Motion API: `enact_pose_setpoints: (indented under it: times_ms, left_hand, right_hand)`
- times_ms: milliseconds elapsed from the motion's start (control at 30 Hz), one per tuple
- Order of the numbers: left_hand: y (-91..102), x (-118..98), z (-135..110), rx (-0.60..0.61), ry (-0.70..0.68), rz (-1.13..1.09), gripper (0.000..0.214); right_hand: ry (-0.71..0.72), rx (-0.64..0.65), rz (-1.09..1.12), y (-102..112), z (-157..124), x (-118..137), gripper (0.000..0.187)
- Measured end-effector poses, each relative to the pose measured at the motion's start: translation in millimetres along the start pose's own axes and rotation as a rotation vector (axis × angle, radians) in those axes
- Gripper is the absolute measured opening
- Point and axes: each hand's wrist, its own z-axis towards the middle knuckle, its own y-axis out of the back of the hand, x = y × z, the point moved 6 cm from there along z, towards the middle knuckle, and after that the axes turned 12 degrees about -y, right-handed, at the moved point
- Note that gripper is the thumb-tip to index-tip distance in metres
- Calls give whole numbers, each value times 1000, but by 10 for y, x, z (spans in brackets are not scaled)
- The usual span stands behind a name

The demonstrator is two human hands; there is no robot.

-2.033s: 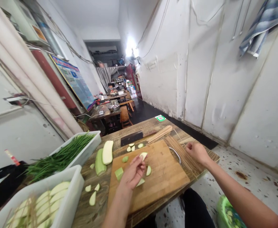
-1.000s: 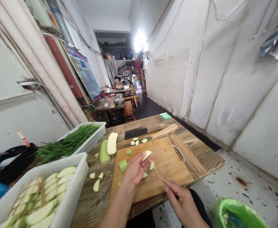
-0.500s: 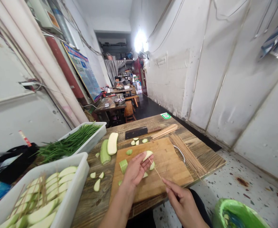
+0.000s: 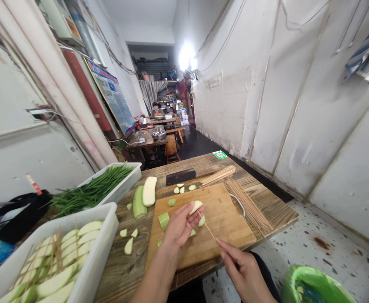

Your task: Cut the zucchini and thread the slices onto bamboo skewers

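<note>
Above the wooden cutting board (image 4: 222,210), my left hand (image 4: 180,225) is closed on a pale slice of green squash (image 4: 196,205). My right hand (image 4: 243,265) pinches a thin wooden skewer (image 4: 210,230) near its lower end. The skewer's far tip meets the slice at my left fingers; how deep it goes is hidden. A cut squash chunk (image 4: 163,220) and several smaller pieces lie on the board around my left hand. Beyond the board rests a cleaver (image 4: 181,176) with a dark blade.
Skewer bundles (image 4: 250,206) lie at the right of the table. Two squash halves (image 4: 149,190) lie left of the board. A white tub (image 4: 110,223) holds skewered slices; another tray (image 4: 135,171) holds green chives. A green-lined bin (image 4: 317,273) stands on the floor. A person (image 4: 156,110) sits far back.
Almost nothing differs. Both hands keep the same hold on the slice and the skewer, and the view has shifted very slightly.
</note>
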Motion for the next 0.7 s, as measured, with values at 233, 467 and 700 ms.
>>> enact_pose_setpoints:
  times_ms: [233,467,700]
  left_hand:
    - [3,-11,8,1,-13,4,10]
    - [5,-20,12,14,-24,17,11]
    - [-9,-44,-35,16,-41,37,11]
  right_hand:
    - [-5,4,-7,-18,1,-17,33]
    - [-19,9,-13,-38,0,2,33]
    - [-25,22,-11,-53,8,-28,34]
